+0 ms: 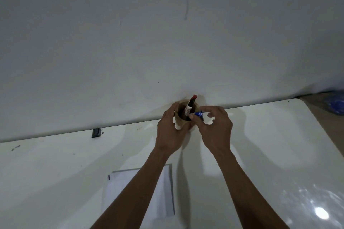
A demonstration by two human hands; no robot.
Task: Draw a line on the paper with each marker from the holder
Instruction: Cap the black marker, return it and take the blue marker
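A tan cylindrical holder (183, 122) stands at the far edge of the white table (270, 145), against the wall. My left hand (170, 132) wraps around its left side. A red-capped marker (190, 105) leans upright inside it. My right hand (216, 128) pinches a blue-capped marker (198, 114) at the holder's right rim; its lower part is hidden. A white sheet of paper (119, 188) lies near me under my left forearm, with short red and dark lines near its top left corner.
A small black clip (96, 133) sits at the table's back edge on the left. A blue object (337, 106) lies beyond the table's right corner. The wall rises directly behind the holder.
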